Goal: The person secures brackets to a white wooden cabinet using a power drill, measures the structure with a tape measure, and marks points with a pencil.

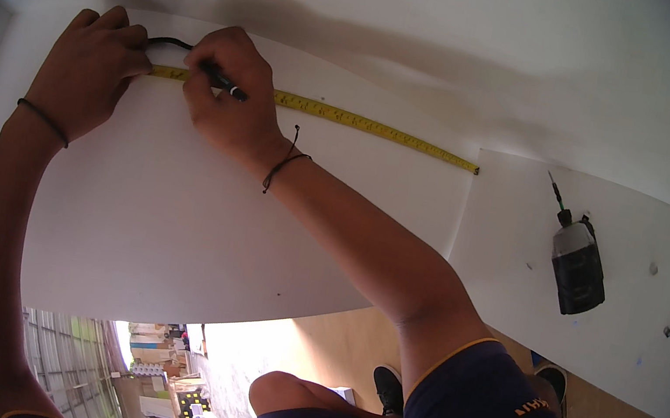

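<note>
A yellow tape measure (375,130) is stretched along a white panel (262,223), its metal-tipped end near a seam on the right. At the other end, my left hand (93,67) is closed around it; the case is hidden by the fingers. A black strap (170,41) curves out from that hand toward the other one. My right hand (234,95) pinches a black pen (222,80) and covers part of the blade. The pen's writing tip is hidden behind the fingers.
On the white panel at the right lies a black and grey cordless driver (578,272) with a long bit, near a few small metal bits (667,332). A white wall (438,14) rises behind. Below are wooden flooring (339,343) and a cluttered workshop area (162,393).
</note>
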A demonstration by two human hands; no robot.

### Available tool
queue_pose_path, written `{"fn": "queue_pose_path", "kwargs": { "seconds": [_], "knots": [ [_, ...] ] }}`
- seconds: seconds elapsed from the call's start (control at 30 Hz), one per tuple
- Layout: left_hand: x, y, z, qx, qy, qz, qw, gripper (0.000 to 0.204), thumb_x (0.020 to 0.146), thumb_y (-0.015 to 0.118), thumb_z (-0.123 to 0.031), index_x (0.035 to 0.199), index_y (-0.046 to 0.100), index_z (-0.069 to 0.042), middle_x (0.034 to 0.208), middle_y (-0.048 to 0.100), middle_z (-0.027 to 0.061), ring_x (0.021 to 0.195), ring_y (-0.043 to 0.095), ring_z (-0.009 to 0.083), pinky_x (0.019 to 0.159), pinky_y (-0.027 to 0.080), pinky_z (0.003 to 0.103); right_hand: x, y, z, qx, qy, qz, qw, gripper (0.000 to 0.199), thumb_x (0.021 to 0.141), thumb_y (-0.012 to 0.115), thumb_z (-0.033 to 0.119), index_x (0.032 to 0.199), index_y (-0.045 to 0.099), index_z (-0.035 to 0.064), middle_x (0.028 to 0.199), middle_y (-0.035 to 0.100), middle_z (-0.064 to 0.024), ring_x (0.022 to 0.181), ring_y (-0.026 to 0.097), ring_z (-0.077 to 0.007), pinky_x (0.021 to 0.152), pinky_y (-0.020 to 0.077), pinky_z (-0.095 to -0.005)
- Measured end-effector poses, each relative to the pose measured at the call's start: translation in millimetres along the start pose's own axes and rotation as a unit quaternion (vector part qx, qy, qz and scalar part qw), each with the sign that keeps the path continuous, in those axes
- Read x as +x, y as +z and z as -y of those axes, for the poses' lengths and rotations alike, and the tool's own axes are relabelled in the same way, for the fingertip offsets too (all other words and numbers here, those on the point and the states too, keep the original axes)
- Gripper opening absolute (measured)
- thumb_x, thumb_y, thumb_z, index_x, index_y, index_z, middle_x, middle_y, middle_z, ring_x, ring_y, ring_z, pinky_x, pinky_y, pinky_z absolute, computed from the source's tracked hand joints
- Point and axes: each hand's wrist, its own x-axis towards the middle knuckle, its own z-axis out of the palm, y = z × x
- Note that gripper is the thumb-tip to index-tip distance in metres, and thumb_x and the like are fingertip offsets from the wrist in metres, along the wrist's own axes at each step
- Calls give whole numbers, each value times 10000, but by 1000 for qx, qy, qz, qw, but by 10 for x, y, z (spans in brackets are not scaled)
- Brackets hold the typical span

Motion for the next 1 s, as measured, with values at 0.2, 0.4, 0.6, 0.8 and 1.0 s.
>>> {"fn": "queue_pose_path", "kwargs": {
  "seconds": [0.2,0.4,0.6,0.8,1.0],
  "knots": [
    [4,-59,22,-24,9,-3,1000,100,796,680,-34,865,732,-85,916,630,22,968,543,212,914,431,363,16,-5,81,-15,9,3,1000,148,802,558,-94,882,560,30,920,532,-57,744,536,-124,637,449,-266],
    [-31,28,-27,-17,5,-11,1000,111,795,681,-44,868,735,-109,940,627,14,981,547,211,915,426,360,-47,-14,73,-19,5,-1,1000,153,792,562,-100,874,571,28,914,544,-62,748,545,-130,658,461,-264],
    [2,-106,116,30,37,-14,999,157,821,633,-103,865,757,-189,939,644,-42,987,559,157,865,437,323,166,59,70,71,96,-43,992,132,780,629,-59,864,609,41,864,609,-37,805,610,-125,734,506,-268],
    [-46,126,-13,26,15,9,1000,112,844,651,-125,866,746,-180,922,624,-52,971,552,160,875,437,341,279,-114,153,57,205,54,976,82,798,678,46,878,666,33,763,654,-19,687,605,-74,637,503,-246],
    [0,81,-1,36,15,16,999,127,852,639,-126,859,753,-183,926,636,-58,968,555,157,878,443,336,338,-158,131,24,216,98,971,111,792,700,98,885,687,37,761,677,-29,696,621,-87,636,502,-250]
  ]
}}
